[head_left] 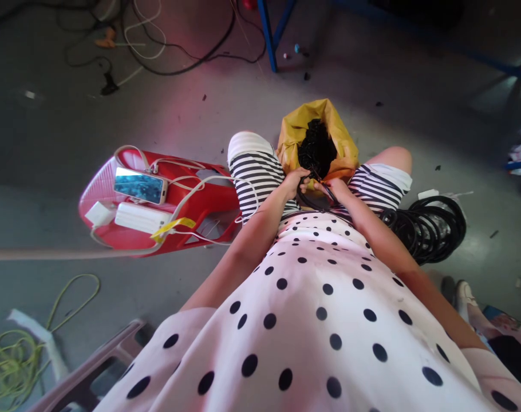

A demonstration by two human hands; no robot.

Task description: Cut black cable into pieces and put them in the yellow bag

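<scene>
My left hand (295,182) is closed, its fingers pinching a thin black cable (308,201) over my lap. Close beside it, my right hand (336,189) is also closed around a dark strand that seems to belong to the same cable. A small orange bit shows at its fingertips, too small to make out. Just beyond both hands, between my knees, stands an open yellow bag (344,134) with a heap of black pieces (316,146) inside. Beside my right thigh lies a coil of black cable (436,229).
A red stool (192,229) at left carries a phone (140,185), a white power strip (141,218) and white cords. Loose cables lie on the floor at upper left, a yellow-green cord (11,366) at lower left. A blue metal leg (268,37) stands ahead. Another person's shoe (465,294) shows at right.
</scene>
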